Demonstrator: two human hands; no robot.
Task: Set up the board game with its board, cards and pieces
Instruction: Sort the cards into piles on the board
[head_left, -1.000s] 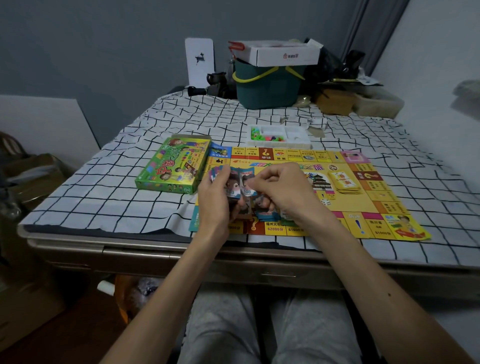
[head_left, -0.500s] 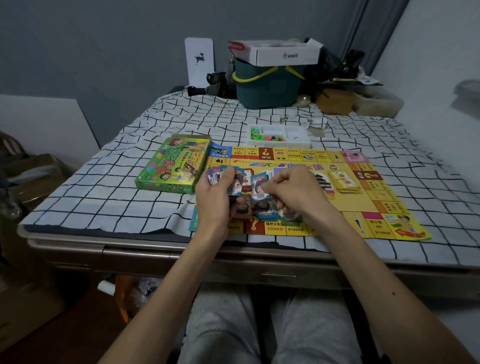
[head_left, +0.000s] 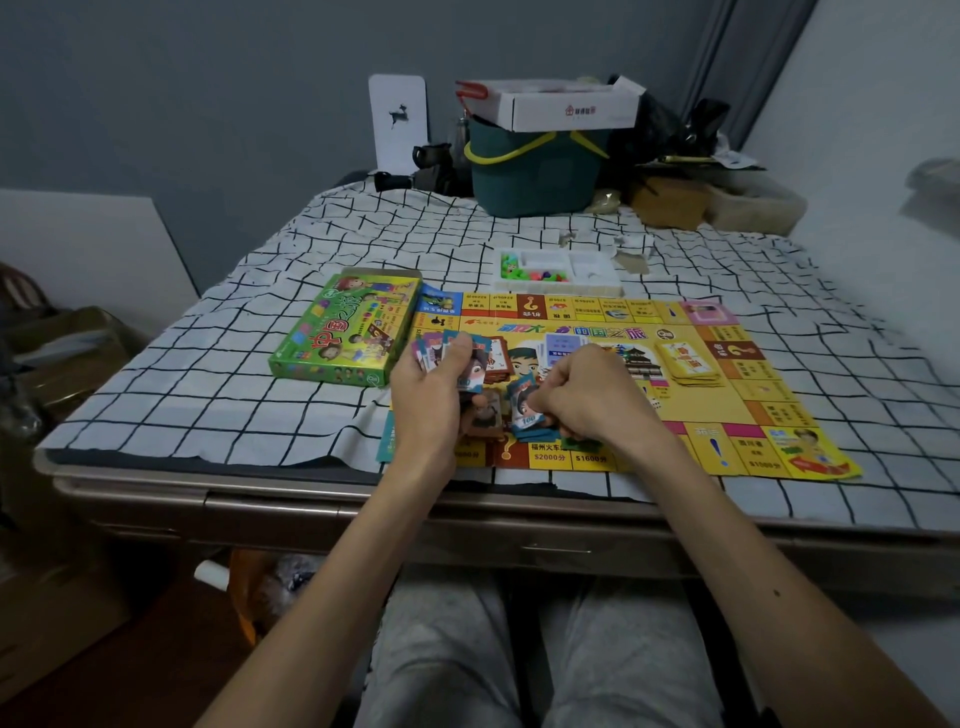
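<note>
Head view: your left hand (head_left: 434, 395) grips fanned cards (head_left: 445, 349); your right hand (head_left: 587, 397) pinches one card (head_left: 525, 410) over the board (head_left: 737, 415), which lies flat on the table (head_left: 208, 405), box (head_left: 347, 330) just beside, pieces tray (head_left: 558, 270) behind.

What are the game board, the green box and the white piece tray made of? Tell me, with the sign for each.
Game board: thin printed paper or light card, judging by its fold creases and slightly curled edges.
Green box: printed cardboard, probably glossy; its square folded edges suggest that.
Piece tray: looks like thin moulded white plastic, with formed compartments.
</note>
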